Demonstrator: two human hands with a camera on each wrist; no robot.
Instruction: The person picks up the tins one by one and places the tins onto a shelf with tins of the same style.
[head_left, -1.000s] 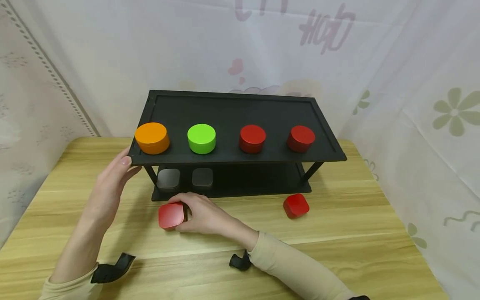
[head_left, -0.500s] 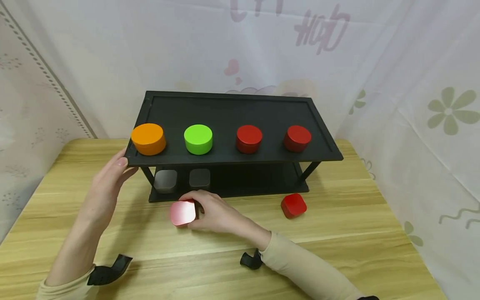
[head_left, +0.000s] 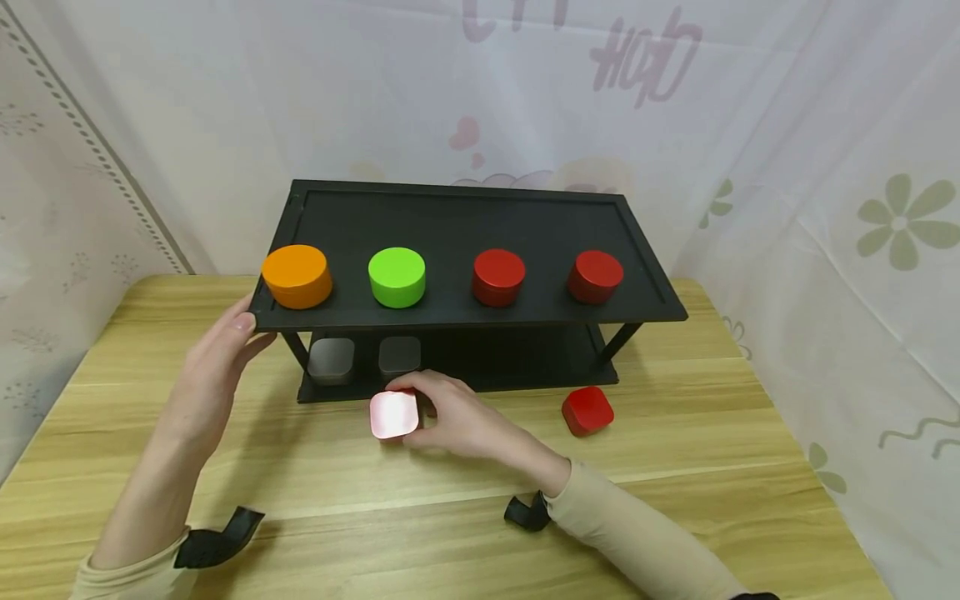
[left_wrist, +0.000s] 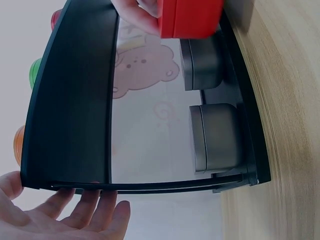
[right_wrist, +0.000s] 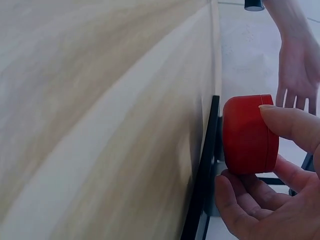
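Note:
My right hand [head_left: 457,421] pinches a red square tin [head_left: 393,415] with rounded corners, its lid shining under the light. The tin is in front of the black two-tier shelf [head_left: 465,221], close to the lower board's front edge; in the right wrist view it hangs above the table. Fingers of my left hand [head_left: 213,367] lie under the upper board's front left corner, with the thumb at its top edge. On the lower tier sit two grey square tins, one at the left end [head_left: 332,361] and one beside it [head_left: 400,357].
Along the upper board stand an orange round tin [head_left: 297,277], a green one [head_left: 397,277] and two red ones [head_left: 498,277] [head_left: 595,277]. Another red square tin [head_left: 588,411] lies on the wooden table [head_left: 360,533] at the front right. A printed cloth [head_left: 420,92] hangs behind.
My right hand has carried the red square tin rightward and slightly toward the shelf, from in front of the left grey tin to the second. My left hand stays at the shelf corner.

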